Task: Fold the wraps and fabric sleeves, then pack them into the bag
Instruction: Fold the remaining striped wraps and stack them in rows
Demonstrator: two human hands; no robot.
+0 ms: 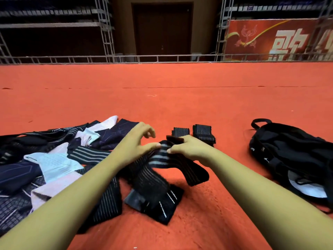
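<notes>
Open carpet (162, 105) ahead — fabric pile (45, 159) left, bag (292, 159) right

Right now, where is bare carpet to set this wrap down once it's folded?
Bare carpet lies between the two folded wraps and the bag, and in a wide stretch beyond them. It is crowded on the left, at the pile of sleeves, and under the left hand and right hand, which hold the loose wrap.
</notes>
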